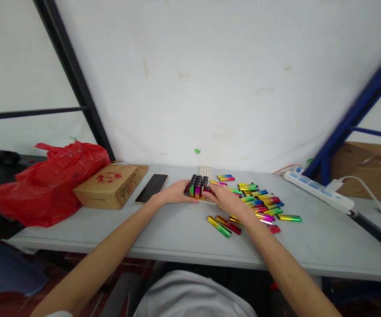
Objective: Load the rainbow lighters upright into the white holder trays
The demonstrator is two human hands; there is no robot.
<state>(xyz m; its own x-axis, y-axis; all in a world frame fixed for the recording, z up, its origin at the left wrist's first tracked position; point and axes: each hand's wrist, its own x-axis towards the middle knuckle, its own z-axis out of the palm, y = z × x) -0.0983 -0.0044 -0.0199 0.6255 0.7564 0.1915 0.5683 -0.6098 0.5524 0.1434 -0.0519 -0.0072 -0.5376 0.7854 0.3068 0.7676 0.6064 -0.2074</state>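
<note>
Black-topped lighters (197,182) stand bunched at the bench (173,229). The left hand (178,192), half curled, holds their side; the right hand (221,196) bends close by them, but I cannot tell what it grips. A bump or a loose left hold could tip them.

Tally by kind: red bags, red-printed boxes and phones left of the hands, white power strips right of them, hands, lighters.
Red bag: 1
Box: 1
Phone: 1
Power strip: 1
Hands (left, right): 2
Lighters: many; overlaps prevent an exact count
Total: 6, lighters excluded
</note>
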